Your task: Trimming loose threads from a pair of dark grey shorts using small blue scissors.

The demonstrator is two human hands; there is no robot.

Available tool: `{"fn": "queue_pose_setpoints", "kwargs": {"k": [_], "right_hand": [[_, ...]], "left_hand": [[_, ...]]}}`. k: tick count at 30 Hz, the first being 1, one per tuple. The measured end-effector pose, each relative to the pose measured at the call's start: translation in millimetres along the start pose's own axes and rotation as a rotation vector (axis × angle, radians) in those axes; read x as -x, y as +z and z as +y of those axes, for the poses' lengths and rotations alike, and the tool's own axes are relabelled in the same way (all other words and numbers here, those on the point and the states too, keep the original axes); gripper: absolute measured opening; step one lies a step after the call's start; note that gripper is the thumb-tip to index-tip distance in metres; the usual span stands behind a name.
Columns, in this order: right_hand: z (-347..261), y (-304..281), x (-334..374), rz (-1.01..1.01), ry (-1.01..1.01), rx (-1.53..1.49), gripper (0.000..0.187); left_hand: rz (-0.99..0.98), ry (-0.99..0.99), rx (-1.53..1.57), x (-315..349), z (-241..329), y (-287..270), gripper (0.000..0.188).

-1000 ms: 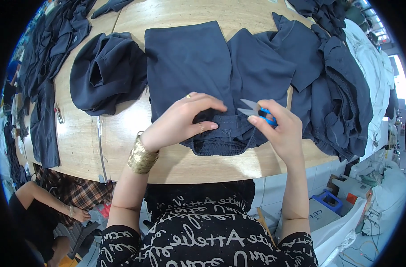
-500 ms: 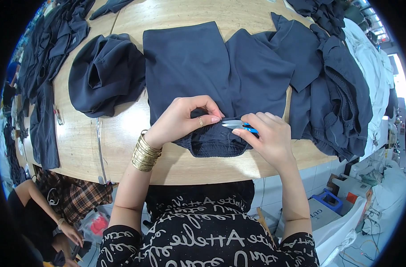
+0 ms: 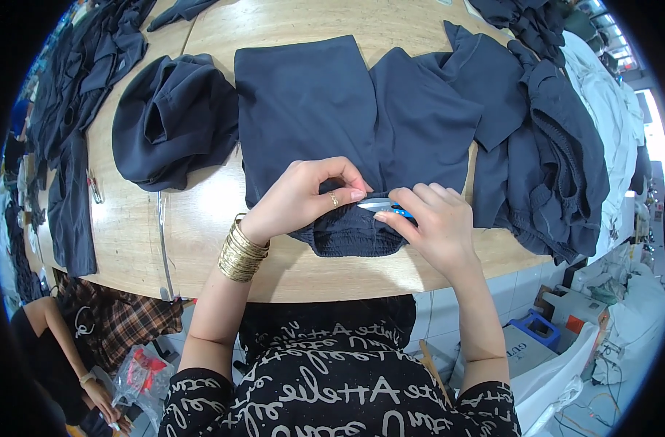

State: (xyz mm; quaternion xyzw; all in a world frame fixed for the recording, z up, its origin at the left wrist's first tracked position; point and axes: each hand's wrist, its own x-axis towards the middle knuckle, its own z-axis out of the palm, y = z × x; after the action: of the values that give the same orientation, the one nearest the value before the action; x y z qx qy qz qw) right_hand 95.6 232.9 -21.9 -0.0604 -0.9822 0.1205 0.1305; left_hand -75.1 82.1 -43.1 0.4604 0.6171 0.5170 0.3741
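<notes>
Dark navy trousers (image 3: 303, 109) with a gathered elastic waistband (image 3: 358, 247) lie in front of me, the waistband toward the table's near edge. My left hand (image 3: 314, 193) pinches the fabric just above the waistband between thumb and forefinger. Blue-handled thread snips (image 3: 399, 212) are gripped in my right hand (image 3: 438, 222). Their silver blades point left and reach close to my left fingertips, over the dark cloth. Whether the blades touch the fabric or a thread is too small to tell. My right palm hides part of the handle.
A bunched dark garment (image 3: 172, 124) sits to the left, with a small tool (image 3: 94, 191) beyond it. More dark elastic-waist garments (image 3: 558, 153) pile up at right, beside white cloth (image 3: 602, 102). A co-worker's hand (image 3: 99, 397) is near a clear plastic bag (image 3: 139, 379) at lower left.
My right hand has shifted slightly left, bringing the snips' blades closer to my left fingertips. My left hand keeps its pinch almost in place. The co-worker's arm and the plastic bag have moved.
</notes>
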Motion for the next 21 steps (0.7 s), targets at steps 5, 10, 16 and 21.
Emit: {"fn": "queue_pose_setpoints", "kwargs": {"k": [5, 10, 16, 21], "right_hand": [[5, -3, 1, -0.005, -0.021, 0.031, 0.026], [21, -29, 14, 0.167, 0.327, -0.216, 0.025], [4, -28, 3, 0.113, 0.630, -0.585, 0.029], [0, -34, 2, 0.061, 0.565, -0.724, 0.029]], "left_hand": [[0.043, 0.012, 0.103, 14, 14, -10, 0.015], [-0.504, -0.416, 0.158, 69, 52, -73, 0.027], [0.071, 0.087, -0.481, 39, 35, -25, 0.036], [-0.068, 0.181, -0.622, 16, 13, 12, 0.029]]}}
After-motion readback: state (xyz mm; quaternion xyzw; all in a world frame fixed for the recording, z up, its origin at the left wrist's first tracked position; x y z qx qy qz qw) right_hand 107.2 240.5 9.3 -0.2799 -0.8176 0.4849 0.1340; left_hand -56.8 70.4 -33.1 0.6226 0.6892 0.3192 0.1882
